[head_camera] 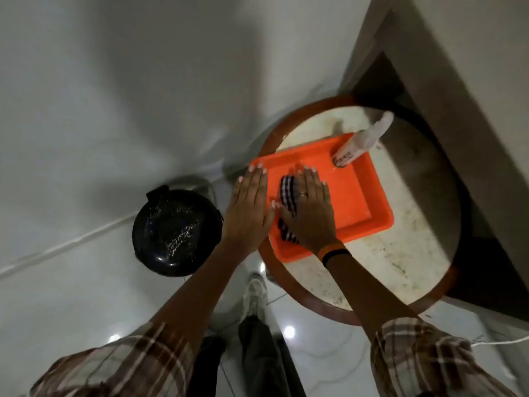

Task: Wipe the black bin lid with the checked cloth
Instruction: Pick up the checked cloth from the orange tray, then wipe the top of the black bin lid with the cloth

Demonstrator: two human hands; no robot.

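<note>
Right grip (pixel 307 209) flat, fingers spread apart, palm pressed onto the checked cloth (pixel 287 196); nothing clamped yet. Left grip (pixel 250 204) likewise open and flat, lying over the near-left rim of the orange tray (pixel 369 196), probably to steady it. Cloth folded and lying inside the tray on the round tabletop (pixel 400 253), mostly hidden under the right palm, dark and pale checks showing at its left and lower edges. Presumably kept in the tray beside the white spray bottle (pixel 362 141) so that the cleaning things stay together.

Black bin lid (pixel 176 232) down on the floor (pixel 71 282) to the left of the tabletop, well apart from the cloth. Round, glossy, closed on its bin, with a hinge or tab at the upper left. Scattered with white droplets or foam, thickest in a streak across the middle, likely cleaner waiting to be wiped. No wiping begun, judging from the cloth's place.
</note>
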